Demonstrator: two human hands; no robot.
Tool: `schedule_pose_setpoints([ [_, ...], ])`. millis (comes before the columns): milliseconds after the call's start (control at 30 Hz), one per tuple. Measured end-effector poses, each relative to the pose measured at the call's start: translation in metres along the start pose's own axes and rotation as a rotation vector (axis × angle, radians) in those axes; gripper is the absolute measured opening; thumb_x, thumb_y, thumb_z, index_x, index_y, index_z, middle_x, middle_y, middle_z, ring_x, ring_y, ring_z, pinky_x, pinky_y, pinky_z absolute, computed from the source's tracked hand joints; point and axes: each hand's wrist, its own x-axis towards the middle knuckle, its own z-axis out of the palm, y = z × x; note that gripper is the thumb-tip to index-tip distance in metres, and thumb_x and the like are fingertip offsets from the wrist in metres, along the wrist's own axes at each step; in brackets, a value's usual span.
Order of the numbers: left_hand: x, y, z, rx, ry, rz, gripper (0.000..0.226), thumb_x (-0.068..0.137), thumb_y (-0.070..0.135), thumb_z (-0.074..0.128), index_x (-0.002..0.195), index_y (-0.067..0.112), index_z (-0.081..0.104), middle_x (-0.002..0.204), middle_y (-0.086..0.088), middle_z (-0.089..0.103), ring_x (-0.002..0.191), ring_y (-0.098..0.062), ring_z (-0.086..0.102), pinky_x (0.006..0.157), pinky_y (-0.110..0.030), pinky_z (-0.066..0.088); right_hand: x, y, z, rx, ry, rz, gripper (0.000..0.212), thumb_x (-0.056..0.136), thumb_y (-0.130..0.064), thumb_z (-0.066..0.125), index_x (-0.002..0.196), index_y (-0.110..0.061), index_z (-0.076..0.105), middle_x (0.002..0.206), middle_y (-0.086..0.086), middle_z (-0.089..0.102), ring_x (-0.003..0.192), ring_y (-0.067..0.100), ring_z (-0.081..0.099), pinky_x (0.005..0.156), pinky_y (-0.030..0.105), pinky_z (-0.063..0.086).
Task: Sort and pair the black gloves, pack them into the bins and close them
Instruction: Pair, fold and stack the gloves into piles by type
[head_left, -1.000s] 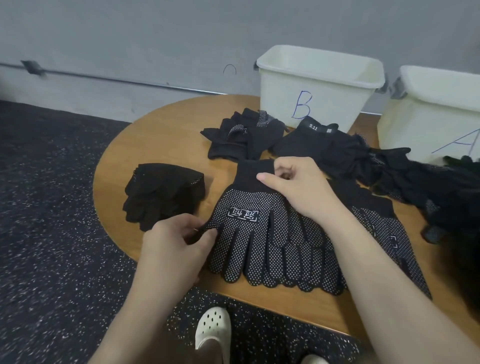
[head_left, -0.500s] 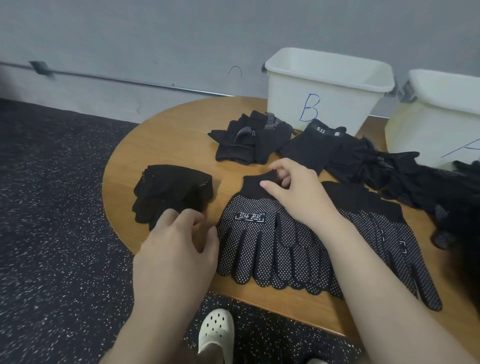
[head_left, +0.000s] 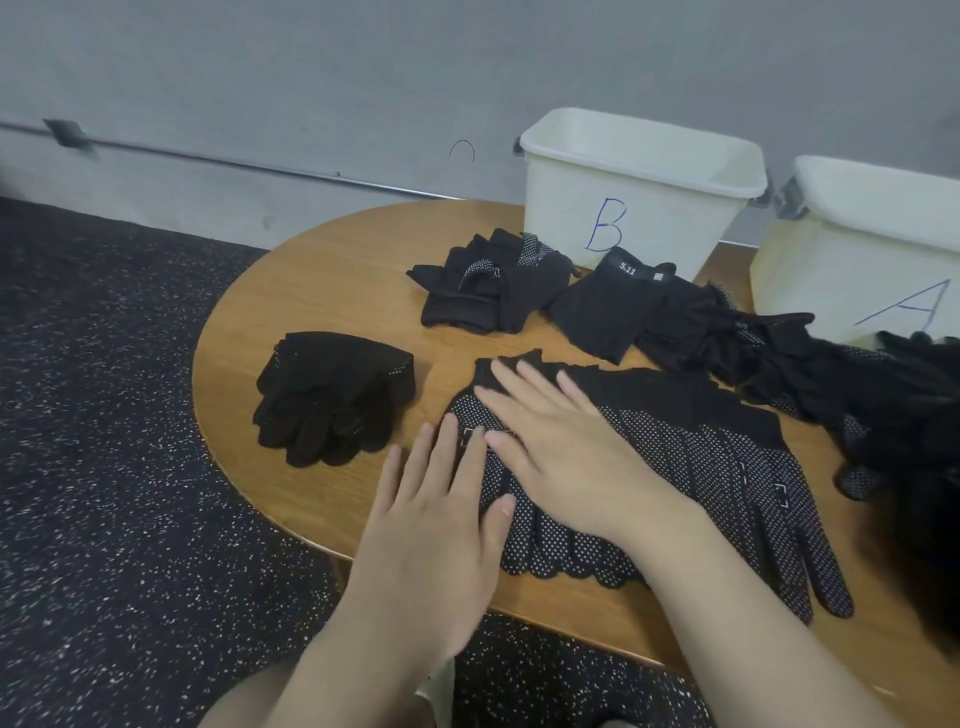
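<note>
Meanwhile both flat, open hands, left hand and right hand, press a dotted glove pair near the worktop's front edge; bins unpacked.

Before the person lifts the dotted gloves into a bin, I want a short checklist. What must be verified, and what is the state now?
1. Dotted gloves lie flat on the table: ok.
2. Both hands on them: ok; left hand and right hand press with straight fingers.
3. Grip taken for lifting: not ok, no fingers curl round the fabric.
4. Pair aligned cuff to cuff: cannot tell, the hands cover the overlap.
5. Bin B open: ok, no lid on it.
6. Bin A open: ok, though partly out of frame.
</note>
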Motion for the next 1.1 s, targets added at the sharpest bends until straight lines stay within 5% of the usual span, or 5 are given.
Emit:
schedule_pose_setpoints([
  [500, -0.010, -0.008, -0.003, 0.036, -0.049, -0.066, 0.091, 0.076, 0.084, -0.020, 0.144, 0.027, -0.043, 0.160, 0.005, -0.041, 0.149, -0.013, -0.036, 0.121, -0.032, -0.023, -0.001, -0.001, 0.011, -0.062, -0.024, 0.066, 0.062, 0.107, -0.050, 0.015, 0.165, -0.032, 0.004, 0.173, -0.007, -0.005, 0.157, 0.010, -0.013, 0.128, 0.037, -0.008],
  [733, 0.003, -0.012, -0.004, -0.141, 0.058, -0.024, 0.079, 0.092, 0.075, 0.005, 0.158, 0.038, -0.019, 0.167, 0.014, -0.024, 0.150, -0.003, -0.027, 0.121, -0.025, -0.019, -0.007, 0.003, 0.007, -0.033, -0.005, 0.115, 0.066, 0.106, -0.053, 0.022, 0.165, -0.028, 0.008, 0.172, -0.006, -0.006, 0.157, 0.007, -0.013, 0.127, 0.032, -0.009],
  [833, 0.006, -0.012, -0.001, -0.078, 0.067, 0.016, 0.078, 0.097, 0.071, 0.008, 0.163, 0.034, -0.013, 0.170, 0.010, -0.018, 0.155, -0.006, -0.021, 0.125, -0.029, -0.017, -0.005, 0.009, -0.006, 0.149, 0.007, 0.127, 0.063, 0.102, -0.054, 0.045, 0.159, -0.030, 0.034, 0.169, -0.012, 0.021, 0.156, 0.003, 0.010, 0.127, 0.027, 0.003],
  [933, 0.014, -0.011, -0.001, -0.069, 0.052, 0.009, 0.080, 0.097, 0.073, 0.008, 0.164, 0.034, -0.009, 0.171, 0.010, -0.016, 0.156, -0.007, -0.019, 0.126, -0.032, -0.016, 0.014, 0.024, -0.030, 0.353, 0.165, 0.193, 0.037, 0.098, -0.044, 0.060, 0.131, -0.029, 0.065, 0.135, -0.016, 0.060, 0.129, 0.007, 0.053, 0.113, 0.038, 0.043],
  [1100, 0.026, -0.009, -0.005, -0.243, 0.051, 0.025, 0.085, 0.084, 0.082, -0.001, 0.161, 0.045, -0.009, 0.167, 0.021, -0.020, 0.152, 0.001, -0.025, 0.125, -0.027, -0.016, 0.083, 0.059, -0.066, 0.315, 0.413, 0.264, 0.023, 0.098, -0.028, 0.062, 0.117, -0.020, 0.072, 0.120, -0.002, 0.068, 0.114, 0.018, 0.063, 0.100, 0.035, 0.048],
])
